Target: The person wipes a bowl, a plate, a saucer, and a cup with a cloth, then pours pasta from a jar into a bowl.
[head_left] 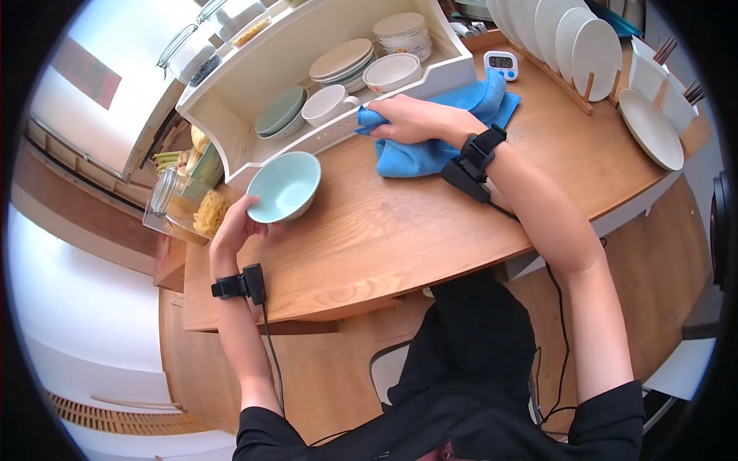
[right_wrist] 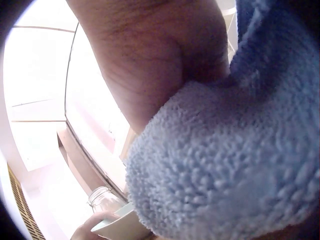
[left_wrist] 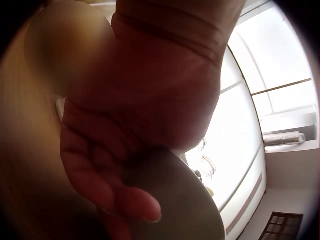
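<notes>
A pale turquoise bowl (head_left: 284, 187) is tilted above the left part of the wooden table, its inside facing up. My left hand (head_left: 234, 230) grips its near-left rim, thumb over the edge and fingers underneath. The left wrist view shows those fingers curled against the bowl's outer side (left_wrist: 180, 200). Further right, my right hand (head_left: 419, 121) holds a blue towel (head_left: 419, 157), bunched in the fingers at its left end. Loose towel hangs below the palm and spreads to the right; in the right wrist view its fluffy fabric (right_wrist: 225, 160) covers the fingers.
A white shelf (head_left: 231, 115) behind the hands bears stacked plates, bowls and a white cup (head_left: 329, 105). At the back right stand a digital timer (head_left: 501, 65) and a wooden rack with upright white plates (head_left: 596, 58). A glass jar (head_left: 171, 192) and pasta (head_left: 210, 213) lie left.
</notes>
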`<action>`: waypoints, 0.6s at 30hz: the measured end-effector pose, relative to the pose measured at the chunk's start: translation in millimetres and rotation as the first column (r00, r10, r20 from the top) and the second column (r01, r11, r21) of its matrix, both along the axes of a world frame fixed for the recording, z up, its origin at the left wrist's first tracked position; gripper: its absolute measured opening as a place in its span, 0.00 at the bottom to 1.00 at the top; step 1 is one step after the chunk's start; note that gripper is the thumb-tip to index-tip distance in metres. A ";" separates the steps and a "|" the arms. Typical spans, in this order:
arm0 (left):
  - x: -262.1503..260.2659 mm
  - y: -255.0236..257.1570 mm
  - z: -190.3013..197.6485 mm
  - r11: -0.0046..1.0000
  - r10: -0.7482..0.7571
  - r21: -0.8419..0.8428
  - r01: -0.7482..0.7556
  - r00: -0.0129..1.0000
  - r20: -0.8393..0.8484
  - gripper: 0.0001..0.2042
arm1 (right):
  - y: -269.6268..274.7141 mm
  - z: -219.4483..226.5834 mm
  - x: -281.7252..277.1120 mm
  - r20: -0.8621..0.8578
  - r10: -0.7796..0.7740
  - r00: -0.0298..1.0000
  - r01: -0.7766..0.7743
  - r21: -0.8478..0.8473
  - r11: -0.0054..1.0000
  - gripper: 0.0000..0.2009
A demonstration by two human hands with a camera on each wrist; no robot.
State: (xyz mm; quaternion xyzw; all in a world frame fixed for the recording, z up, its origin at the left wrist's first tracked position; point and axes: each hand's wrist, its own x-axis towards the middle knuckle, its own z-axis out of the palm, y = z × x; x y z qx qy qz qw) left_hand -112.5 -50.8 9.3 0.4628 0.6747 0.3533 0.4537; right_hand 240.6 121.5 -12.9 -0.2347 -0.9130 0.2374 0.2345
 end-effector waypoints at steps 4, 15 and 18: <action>-23.1 -17.7 0.0 0.996 0.081 -0.039 -0.079 0.996 0.036 0.19 | 1.1 -1.1 -1.2 -0.006 -0.015 1.000 0.015 0.014 1.000 0.15; -46.0 -38.4 3.5 0.979 0.177 -0.059 -0.196 0.954 -0.242 0.12 | 5.6 -4.0 -2.5 0.049 -0.016 0.999 0.015 0.010 1.000 0.15; -57.8 -40.7 -0.1 0.978 0.174 -0.068 -0.195 0.954 -0.243 0.12 | 7.3 -3.4 -2.9 0.077 -0.017 0.997 0.016 0.010 1.000 0.16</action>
